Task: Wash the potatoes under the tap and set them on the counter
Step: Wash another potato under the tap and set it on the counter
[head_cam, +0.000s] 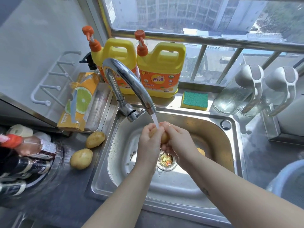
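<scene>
Now the left hand (148, 140) and right hand (178, 142) are clutching a wet potato (164, 137) between curled fingers. It may be slipping free into the sink (174, 188) below them.

Daylight pours through a wide window (205, 15) with a metal frame and vertical bars (199, 63), apartment blocks visible outside; a dark sill (202, 87) runs beneath it. A pale, glossy wall (32, 38) on the left carries a white hook rack (54, 78). Below, the grey steel tabletop (263, 153) surrounds an inset sink (102, 178), whose right inner wall glows in the sun.
</scene>
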`<state>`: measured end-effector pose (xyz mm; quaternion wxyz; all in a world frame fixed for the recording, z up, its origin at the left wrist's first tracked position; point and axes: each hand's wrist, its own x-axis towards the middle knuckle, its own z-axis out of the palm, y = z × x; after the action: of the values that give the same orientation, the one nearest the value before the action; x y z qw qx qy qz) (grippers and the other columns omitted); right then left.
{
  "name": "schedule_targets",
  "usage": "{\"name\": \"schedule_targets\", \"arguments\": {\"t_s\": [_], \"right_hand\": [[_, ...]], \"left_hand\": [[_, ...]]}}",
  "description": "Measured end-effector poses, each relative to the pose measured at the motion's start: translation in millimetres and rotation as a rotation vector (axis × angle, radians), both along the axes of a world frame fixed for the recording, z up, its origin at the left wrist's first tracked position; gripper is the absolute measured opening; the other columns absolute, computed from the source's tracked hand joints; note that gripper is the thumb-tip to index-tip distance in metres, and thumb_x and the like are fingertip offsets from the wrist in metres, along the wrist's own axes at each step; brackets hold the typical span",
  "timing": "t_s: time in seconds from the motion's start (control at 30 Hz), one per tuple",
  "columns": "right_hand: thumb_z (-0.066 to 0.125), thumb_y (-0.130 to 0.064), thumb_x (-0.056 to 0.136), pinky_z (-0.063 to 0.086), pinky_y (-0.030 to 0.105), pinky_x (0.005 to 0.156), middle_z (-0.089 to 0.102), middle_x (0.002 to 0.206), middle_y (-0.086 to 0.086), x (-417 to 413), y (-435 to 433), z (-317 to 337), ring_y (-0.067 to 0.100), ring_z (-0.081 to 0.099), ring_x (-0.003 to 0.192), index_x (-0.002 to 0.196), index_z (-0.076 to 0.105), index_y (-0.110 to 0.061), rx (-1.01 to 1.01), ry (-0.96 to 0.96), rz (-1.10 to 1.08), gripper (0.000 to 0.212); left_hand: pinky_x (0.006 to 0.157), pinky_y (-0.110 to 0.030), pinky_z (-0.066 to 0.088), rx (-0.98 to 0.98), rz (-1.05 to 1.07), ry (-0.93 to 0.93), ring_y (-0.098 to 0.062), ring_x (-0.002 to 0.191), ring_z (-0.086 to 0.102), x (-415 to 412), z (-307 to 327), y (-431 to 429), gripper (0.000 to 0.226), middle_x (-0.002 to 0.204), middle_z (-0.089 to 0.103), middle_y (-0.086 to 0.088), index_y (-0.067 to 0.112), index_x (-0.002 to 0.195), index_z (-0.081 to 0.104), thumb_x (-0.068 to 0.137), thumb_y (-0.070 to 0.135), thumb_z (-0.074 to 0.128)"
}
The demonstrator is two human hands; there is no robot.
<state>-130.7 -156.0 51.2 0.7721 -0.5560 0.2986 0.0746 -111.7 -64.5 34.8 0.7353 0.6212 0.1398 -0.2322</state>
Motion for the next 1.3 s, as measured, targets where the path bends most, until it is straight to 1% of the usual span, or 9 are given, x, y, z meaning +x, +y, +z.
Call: {"name": "schedule_targets", "arguments": {"t_s": [0.17,0.33,0.47,0.6,0.7,0.87,1.03,1.17,1.3], "right_hand": [[0.045,-0.016,0.107,0.050,0.022,0.050,0.066,0.098,0.013,-8.6,6.8,0.0,0.017,0.062,0.055,0.135,0.060,-0.016,0.086,-0.039,0.079,0.032],[0.060,-0.005,0.098,0.057,0.023,0.063,0.061,0.126,0.019,-10.6,8.1,0.8,0.012,0.069,0.069,0.146,0.049,-0.018,-0.059,-0.125,0.162,0.050],[0.075,-0.010,0.088,0.050,0.021,0.051,0.065,0.092,0.016,-1.7,8.1,4.8,0.014,0.059,0.048,0.129,0.064,-0.014,0.088,-0.031,0.004,0.042],[0.070,-0.022,0.091,0.035,0.020,0.040,0.062,0.065,0.001,11.1,6.2,7.8,0.008,0.046,0.039,0.095,0.078,-0.015,0.077,0.075,-0.147,0.011],[0.058,-0.028,0.100,0.035,0.020,0.039,0.058,0.056,0.000,11.8,4.3,10.9,0.009,0.038,0.038,0.093,0.079,-0.014,0.081,0.145,-0.156,0.026],[0.044,-0.025,0.107,0.045,0.023,0.052,0.072,0.081,0.005,2.4,6.0,9.7,0.013,0.051,0.050,0.110,0.074,-0.018,0.177,0.067,-0.063,0.031],[0.056,-0.017,0.103,0.056,0.023,0.061,0.071,0.103,0.010,-2.5,1.9,8.4,0.020,0.068,0.063,0.138,0.054,-0.023,0.239,-0.019,0.039,0.036],[0.078,-0.014,0.086,0.054,0.026,0.066,0.072,0.101,0.010,-2.4,1.1,6.8,0.016,0.065,0.066,0.124,0.066,-0.020,0.151,0.000,0.013,0.040],[0.079,-0.022,0.085,0.045,0.019,0.046,0.069,0.080,0.005,4.6,1.7,9.3,0.005,0.057,0.048,0.108,0.075,-0.014,0.068,0.025,-0.133,0.025]], "left_hand": [[0.046,-0.027,0.043,0.055,0.143,0.109,-0.028,0.073,0.058,11.8,3.9,1.3,0.015,0.083,0.067,-0.011,0.019,0.081,0.070,0.079,0.028,0.058],[0.046,-0.029,0.050,0.089,0.143,0.161,-0.030,0.073,0.070,19.7,13.9,8.1,0.027,0.087,0.073,-0.015,0.012,0.091,0.073,0.094,0.018,0.048],[0.063,-0.036,0.056,0.192,0.046,0.037,-0.030,0.088,0.070,16.3,14.2,10.9,0.031,0.102,0.073,-0.017,0.014,0.100,0.073,0.099,0.025,0.044],[0.096,-0.040,0.052,0.192,-0.145,-0.188,-0.012,0.103,0.065,0.6,5.7,7.6,0.023,0.109,0.068,0.007,0.036,0.113,0.060,0.101,0.042,0.041],[0.089,-0.031,0.055,0.155,-0.214,-0.258,-0.006,0.102,0.067,-2.9,4.2,6.6,0.025,0.112,0.069,0.009,0.043,0.113,0.056,0.089,0.048,0.051],[0.061,-0.034,0.056,0.100,-0.009,-0.106,-0.016,0.075,0.067,9.9,8.2,-1.9,0.031,0.092,0.071,-0.009,0.019,0.100,0.066,0.074,0.036,0.064],[0.068,-0.044,0.050,0.163,0.122,-0.037,-0.028,0.080,0.060,24.2,3.9,-1.1,0.031,0.082,0.064,-0.013,0.012,0.076,0.066,0.073,0.037,0.048],[0.080,-0.054,0.058,0.174,0.134,-0.005,-0.036,0.093,0.068,19.9,5.9,-3.3,0.032,0.091,0.070,-0.014,0.015,0.083,0.069,0.097,0.020,0.041],[0.082,-0.047,0.058,0.183,0.024,-0.146,-0.025,0.098,0.067,9.4,4.5,-5.3,0.031,0.101,0.071,-0.006,0.020,0.102,0.066,0.105,0.028,0.037]]}}
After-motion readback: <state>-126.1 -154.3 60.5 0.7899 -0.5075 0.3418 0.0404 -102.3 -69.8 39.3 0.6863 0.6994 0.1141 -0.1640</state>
